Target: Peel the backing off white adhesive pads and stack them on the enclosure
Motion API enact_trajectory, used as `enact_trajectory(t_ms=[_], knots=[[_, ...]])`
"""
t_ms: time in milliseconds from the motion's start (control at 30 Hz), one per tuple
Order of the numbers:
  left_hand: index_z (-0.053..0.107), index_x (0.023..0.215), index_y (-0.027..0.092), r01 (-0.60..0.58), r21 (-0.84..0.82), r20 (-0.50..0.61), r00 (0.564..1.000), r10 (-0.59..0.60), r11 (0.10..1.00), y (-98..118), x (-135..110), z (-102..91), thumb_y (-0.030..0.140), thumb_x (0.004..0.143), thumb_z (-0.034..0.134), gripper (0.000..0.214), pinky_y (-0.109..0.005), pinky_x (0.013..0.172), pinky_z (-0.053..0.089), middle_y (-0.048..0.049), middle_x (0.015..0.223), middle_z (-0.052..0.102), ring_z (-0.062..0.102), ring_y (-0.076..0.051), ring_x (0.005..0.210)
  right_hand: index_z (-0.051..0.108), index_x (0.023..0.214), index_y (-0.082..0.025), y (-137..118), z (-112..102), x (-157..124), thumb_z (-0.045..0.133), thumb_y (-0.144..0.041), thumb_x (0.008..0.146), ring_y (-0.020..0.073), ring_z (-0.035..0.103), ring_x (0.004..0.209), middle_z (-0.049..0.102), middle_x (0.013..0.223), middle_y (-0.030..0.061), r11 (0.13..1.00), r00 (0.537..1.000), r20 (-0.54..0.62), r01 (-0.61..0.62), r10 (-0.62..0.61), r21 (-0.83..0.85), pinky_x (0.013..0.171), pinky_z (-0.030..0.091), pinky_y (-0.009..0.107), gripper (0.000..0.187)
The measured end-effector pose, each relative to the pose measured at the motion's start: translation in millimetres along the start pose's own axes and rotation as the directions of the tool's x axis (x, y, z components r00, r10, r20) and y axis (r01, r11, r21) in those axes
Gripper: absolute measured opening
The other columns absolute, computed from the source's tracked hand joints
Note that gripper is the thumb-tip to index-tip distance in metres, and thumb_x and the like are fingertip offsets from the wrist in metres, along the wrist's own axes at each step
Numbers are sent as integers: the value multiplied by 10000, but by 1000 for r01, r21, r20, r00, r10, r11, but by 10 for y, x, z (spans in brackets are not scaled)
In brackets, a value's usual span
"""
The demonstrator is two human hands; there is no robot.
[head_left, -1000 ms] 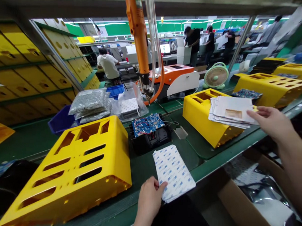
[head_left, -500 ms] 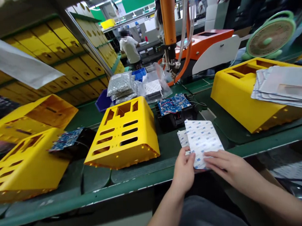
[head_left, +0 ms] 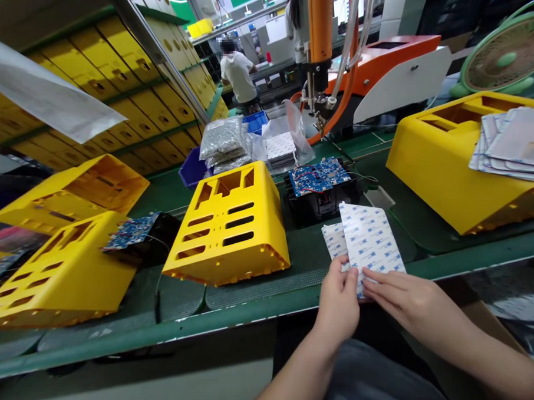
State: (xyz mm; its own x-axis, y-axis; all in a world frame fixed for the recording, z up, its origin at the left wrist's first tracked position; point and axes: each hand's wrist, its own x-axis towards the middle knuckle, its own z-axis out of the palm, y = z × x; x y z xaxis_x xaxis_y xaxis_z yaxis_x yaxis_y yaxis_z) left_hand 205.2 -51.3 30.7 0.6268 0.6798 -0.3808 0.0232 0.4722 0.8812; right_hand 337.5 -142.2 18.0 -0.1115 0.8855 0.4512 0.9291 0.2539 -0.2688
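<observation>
Left hand (head_left: pixel 339 297): pinches the printed sheet (head_left: pixel 371 237), likely steadying it.
Right hand (head_left: pixel 415 299): touches it, perhaps bracing; grip unclear.
Circuit board (head_left: pixel 319 177): beyond both hands.

You hold a white sheet (head_left: pixel 371 238) with blue print, tilted upward. Your second printed sheet (head_left: pixel 334 240) shows behind its left edge.

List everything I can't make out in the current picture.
Head view:
Front printed sheet: lower part, hidden behind the right hand.
Printed piece at its left: right part, covered by that sheet.
Green fan: right side, cut off by the right edge.
Blue circuit board: chip markings, too small.
</observation>
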Motion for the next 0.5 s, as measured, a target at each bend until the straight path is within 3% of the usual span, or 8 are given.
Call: enact_trajectory(t_ms=[233,367,500], knots=[[549,1164,200,-18,66,-29,999,20,998,-17,-40,40,307,888,459,309,-380,887,499,-97,1169,622,602,-229,1026,643,1039,-97,-26,18,4,441,-137,926,181,588,907,597,1131,81,994,994,33,107,-106,-17,790,560,349,235],[594,1086,202,-33,151,-58,997,42,988,-105,-23,27,356,890,460,284,-402,997,416,-93,1174,626,575,-242,1077,630,1032,-67,-25,102,-27,459,-109,910,188,578,911,597,1105,106,996,996,26,87,-88,30,793,551,346,215],[599,1063,192,-29,174,-68,997,42,984,-146,-2,22,356,891,449,282,-407,999,411,-100,1164,632,582,-246,1063,607,1043,-59,-57,209,-82,487,-98,899,182,564,929,591,1094,109,998,999,-15,52,-52,43,828,525,343,191]])
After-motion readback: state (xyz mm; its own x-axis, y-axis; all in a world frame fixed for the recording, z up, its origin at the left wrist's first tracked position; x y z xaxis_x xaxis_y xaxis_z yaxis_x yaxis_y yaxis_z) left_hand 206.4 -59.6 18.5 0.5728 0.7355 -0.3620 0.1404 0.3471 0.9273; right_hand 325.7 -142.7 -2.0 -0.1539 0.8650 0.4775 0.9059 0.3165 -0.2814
